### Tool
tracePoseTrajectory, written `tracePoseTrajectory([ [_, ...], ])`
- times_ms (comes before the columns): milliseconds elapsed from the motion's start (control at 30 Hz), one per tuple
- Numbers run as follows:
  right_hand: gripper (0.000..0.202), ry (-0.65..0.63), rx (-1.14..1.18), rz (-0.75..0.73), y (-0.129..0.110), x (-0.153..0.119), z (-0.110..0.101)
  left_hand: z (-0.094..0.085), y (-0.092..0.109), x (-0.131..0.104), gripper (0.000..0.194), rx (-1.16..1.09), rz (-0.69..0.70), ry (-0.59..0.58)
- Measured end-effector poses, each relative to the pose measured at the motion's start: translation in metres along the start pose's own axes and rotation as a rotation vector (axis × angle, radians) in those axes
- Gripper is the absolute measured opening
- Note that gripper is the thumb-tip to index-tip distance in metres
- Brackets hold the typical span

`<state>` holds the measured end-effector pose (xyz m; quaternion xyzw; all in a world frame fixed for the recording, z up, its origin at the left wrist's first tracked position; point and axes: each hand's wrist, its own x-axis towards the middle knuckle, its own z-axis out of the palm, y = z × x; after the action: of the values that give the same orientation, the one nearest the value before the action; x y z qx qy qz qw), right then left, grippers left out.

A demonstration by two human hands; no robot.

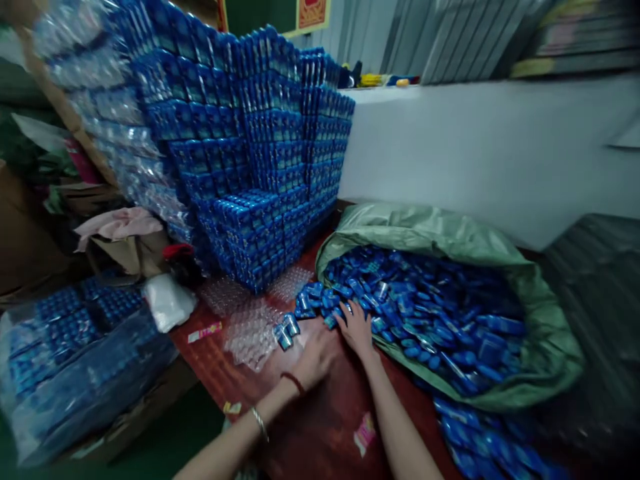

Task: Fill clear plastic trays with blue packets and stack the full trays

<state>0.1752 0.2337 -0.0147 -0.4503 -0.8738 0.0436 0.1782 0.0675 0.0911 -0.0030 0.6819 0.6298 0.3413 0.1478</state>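
Several small blue packs [285,331] lie on clear bubble-like plastic trays [250,333] on the reddish table [330,407]. My left hand [316,357], with a red cord and a silver bangle at the wrist, is low over the table just right of those packs; its fingers are blurred. At the mouth of a green sack [555,333], my right hand [355,325] rests with fingers spread on loose blue packs [320,299] that spill onto the table. The sack is full of similar blue packs.
Tall stacks of blue packs [270,133] rise behind the table at the left. A plastic-wrapped bundle [85,360] sits at lower left, near a white plastic bag [169,303]. More packs [480,437] lie at lower right. A pink wrapper [365,433] lies near the front.
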Motion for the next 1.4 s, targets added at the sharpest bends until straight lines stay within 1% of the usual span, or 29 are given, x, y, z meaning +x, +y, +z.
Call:
tracePoseTrajectory([
  [33, 0.044, -0.007, -0.012, -0.031, 0.001, -0.008, -0.001, -0.005, -0.009, 0.015, 0.047, 0.062, -0.056, 0.023],
  [100, 0.044, -0.031, -0.033, -0.083, 0.002, -0.028, -0.005, -0.015, -0.027, 0.048, 0.043, 0.232, -0.178, 0.011],
  [167, 0.044, -0.072, -0.047, -0.097, 0.001, -0.051, -0.01, -0.02, -0.04, 0.08, 0.049, 0.265, -0.208, 0.009],
  [233, 0.044, -0.12, -0.044, -0.092, -0.001, -0.076, -0.014, -0.018, -0.046, 0.104, 0.053, 0.264, -0.22, 0.012],
  [300, 0.044, -0.159, -0.026, -0.091, -0.001, -0.101, -0.018, -0.012, -0.047, 0.119, 0.053, 0.263, -0.224, 0.004],
  [367, 0.043, -0.162, 0.006, -0.106, 0.002, -0.123, -0.024, -0.003, -0.044, 0.123, 0.053, 0.267, -0.216, -0.014],
  [400, 0.042, -0.134, 0.024, -0.112, 0.005, -0.132, -0.028, 0.002, -0.041, 0.121, 0.053, 0.273, -0.211, -0.023],
  [433, 0.042, -0.079, 0.039, -0.113, 0.009, -0.137, -0.033, 0.007, -0.037, 0.118, 0.053, 0.28, -0.206, -0.03],
  [500, 0.042, 0.099, 0.046, -0.066, 0.02, -0.136, -0.044, 0.017, -0.028, 0.107, 0.052, 0.299, -0.198, -0.045],
  [567, 0.044, 0.277, 0.002, 0.045, 0.034, -0.121, -0.056, 0.026, -0.018, 0.091, 0.051, 0.313, -0.179, -0.058],
  [633, 0.048, 0.362, -0.087, 0.162, 0.047, -0.097, -0.065, 0.034, -0.008, 0.074, 0.051, 0.308, -0.127, -0.062],
  [700, 0.052, 0.356, -0.178, 0.221, 0.057, -0.073, -0.067, 0.041, 0.0, 0.058, 0.051, 0.285, -0.058, -0.061],
  [800, 0.049, 0.301, -0.288, 0.196, 0.059, -0.049, -0.059, 0.046, 0.007, 0.043, 0.056, 0.228, 0.007, -0.072],
  [867, 0.047, 0.282, -0.329, 0.14, 0.054, -0.046, -0.051, 0.045, 0.008, 0.036, 0.061, 0.165, 0.026, -0.079],
  [933, 0.047, 0.26, -0.347, 0.085, 0.047, -0.052, -0.045, 0.039, 0.007, 0.027, 0.061, 0.086, 0.035, -0.055],
  [1000, 0.045, 0.223, -0.36, 0.048, 0.041, -0.063, -0.043, 0.028, 0.005, 0.013, 0.054, 0.021, 0.049, 0.015],
  [1067, 0.043, 0.182, -0.368, 0.036, 0.036, -0.073, -0.043, 0.011, 0.0, -0.008, 0.047, 0.005, 0.076, 0.097],
  [1133, 0.042, 0.145, -0.354, 0.035, 0.032, -0.082, -0.043, -0.011, -0.009, -0.031, 0.043, 0.049, 0.081, 0.182],
  [1200, 0.043, 0.113, -0.316, 0.044, 0.027, -0.088, -0.04, -0.036, -0.022, -0.051, 0.04, 0.139, 0.009, 0.282],
  [1267, 0.046, 0.072, -0.249, 0.058, 0.021, -0.093, -0.033, -0.061, -0.038, -0.067, 0.039, 0.259, -0.157, 0.39],
  [1300, 0.049, 0.046, -0.205, 0.073, 0.017, -0.096, -0.028, -0.073, -0.045, -0.073, 0.04, 0.325, -0.275, 0.439],
  [1333, 0.051, 0.017, -0.158, 0.092, 0.012, -0.099, -0.023, -0.084, -0.053, -0.078, 0.045, 0.386, -0.407, 0.474],
  [1400, 0.055, -0.034, -0.067, 0.129, 0.002, -0.105, -0.013, -0.101, -0.067, -0.084, 0.062, 0.456, -0.682, 0.501],
])
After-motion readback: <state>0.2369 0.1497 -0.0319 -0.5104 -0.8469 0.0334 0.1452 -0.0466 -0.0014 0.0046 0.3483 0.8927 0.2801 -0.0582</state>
